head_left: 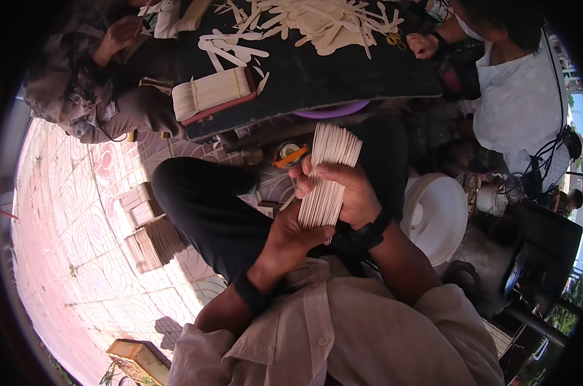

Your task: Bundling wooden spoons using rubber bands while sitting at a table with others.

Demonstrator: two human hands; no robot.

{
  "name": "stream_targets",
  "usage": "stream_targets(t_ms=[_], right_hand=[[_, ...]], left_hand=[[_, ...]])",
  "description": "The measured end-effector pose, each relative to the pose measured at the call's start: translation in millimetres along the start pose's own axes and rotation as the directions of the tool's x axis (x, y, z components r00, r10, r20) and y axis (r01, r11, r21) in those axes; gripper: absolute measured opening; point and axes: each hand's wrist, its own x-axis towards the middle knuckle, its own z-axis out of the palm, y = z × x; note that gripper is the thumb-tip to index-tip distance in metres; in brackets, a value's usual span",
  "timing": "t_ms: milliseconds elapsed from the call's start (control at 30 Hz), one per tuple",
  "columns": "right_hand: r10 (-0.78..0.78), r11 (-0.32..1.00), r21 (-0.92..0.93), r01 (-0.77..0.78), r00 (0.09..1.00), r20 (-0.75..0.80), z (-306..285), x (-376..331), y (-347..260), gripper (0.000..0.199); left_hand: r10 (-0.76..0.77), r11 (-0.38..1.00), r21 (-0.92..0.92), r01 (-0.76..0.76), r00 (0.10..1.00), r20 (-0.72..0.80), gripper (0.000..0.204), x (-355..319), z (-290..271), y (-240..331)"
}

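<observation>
A thick bundle of flat wooden ice-cream sticks (330, 183) is in both my hands above my lap, its sticks lined up side by side. My left hand (286, 237) is closed round the lower end, its thumb across the edge. My right hand (350, 192) grips the bundle higher up, thumb on the front and fingertips showing at the left side. Just beyond those fingertips is an orange-and-black object (291, 157); I cannot tell whether they touch it.
A black-covered table (304, 80) ahead bears a heap of loose sticks (330, 26) and a banded stick bundle (211, 91) in a red tray. Stacked bundles (153, 244) stand on the paving at left. A white bucket (436, 219) is at right. Two other people sit across the table.
</observation>
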Motion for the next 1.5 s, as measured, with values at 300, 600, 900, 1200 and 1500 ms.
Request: stream_targets(t_ms=[300,600,900,1200,1500], right_hand=[[0.003,1.000,0.006,-0.003,1.000,0.019,-6.0,0.3,-5.0,0.024],[0.050,0.999,0.007,-0.050,0.998,0.034,-6.4,0.5,-3.9,0.024],[0.039,0.995,0.092,-0.045,0.997,0.059,-13.3,1.6,10.6,0.032],[0.099,0.985,0.132,-0.114,0.988,0.115,-19.7,4.0,9.0,0.028],[0.039,0.997,0.066,-0.044,0.997,0.068,-17.9,10.0,4.8,0.025]], left_hand=[[-0.138,0.990,0.030,0.138,0.990,0.005,0.015,-1.9,-7.7,7.3],[-0.024,0.999,0.033,0.026,0.998,-0.057,0.020,0.5,-8.6,8.8],[-0.003,0.999,0.033,0.006,0.997,-0.072,0.016,-3.1,-13.3,8.5],[0.013,0.990,0.142,0.012,0.984,-0.179,0.017,-2.3,-14.7,8.4],[-0.055,0.997,-0.053,0.051,0.995,-0.079,0.027,-2.4,-4.1,0.8]])
